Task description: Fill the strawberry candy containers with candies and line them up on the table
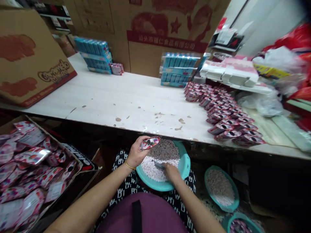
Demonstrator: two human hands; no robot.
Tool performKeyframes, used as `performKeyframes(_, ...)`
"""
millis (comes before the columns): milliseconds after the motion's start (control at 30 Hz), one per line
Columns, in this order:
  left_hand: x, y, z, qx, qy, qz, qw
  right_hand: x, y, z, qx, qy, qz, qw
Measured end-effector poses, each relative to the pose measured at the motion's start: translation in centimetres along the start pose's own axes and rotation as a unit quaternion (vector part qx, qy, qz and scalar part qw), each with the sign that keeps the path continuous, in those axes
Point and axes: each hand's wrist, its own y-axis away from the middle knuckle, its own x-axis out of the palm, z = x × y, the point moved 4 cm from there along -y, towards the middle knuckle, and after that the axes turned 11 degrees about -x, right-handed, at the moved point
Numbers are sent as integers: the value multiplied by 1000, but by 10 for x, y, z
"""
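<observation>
My left hand [136, 153] is closed around a small printed packet [150, 142] in red, white and pink, held over the far left rim of a teal basin [186, 164]. Its oval end, with a dark opening, faces up. In my right hand [172, 174] is a small grey scoop [159, 165], dipped among white pellets [149, 170] in the near half of the basin. Greyish-brown pellets [166, 149] fill the far half. The basin rests on my lap. What the packet holds inside cannot be made out.
Many upright packets [221, 113] stand in rows on the white table [136, 97]'s right side. Blue box stacks [179, 69] sit at the back. A carton of loose packets [31, 161] is at left. Another teal basin [222, 187] stands low at right.
</observation>
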Motion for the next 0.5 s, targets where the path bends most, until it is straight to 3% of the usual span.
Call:
performKeyframes(100, 20, -53, -35, 83, -51, 24, 995, 4, 1, 2, -4, -31, -22, 999)
performKeyframes(233, 78, -122, -51, 81, -130, 80, 985, 13, 8, -12, -19, -93, -54, 994)
performKeyframes(333, 92, -139, -55, 74, -155, 11, 985, 24, 11, -28, -46, -117, -70, 990)
performKeyframes(400, 71, -134, -55, 97, -171, -37, 980, 31, 8, -42, -64, -119, -76, 988)
performKeyframes(433, 49, -124, -55, 131, -171, -73, 974, 35, 5, -50, -71, -123, -83, 986)
performKeyframes(500, -21, -92, -48, 175, -170, -172, 954, 42, -1, -66, -81, -135, -92, 983)
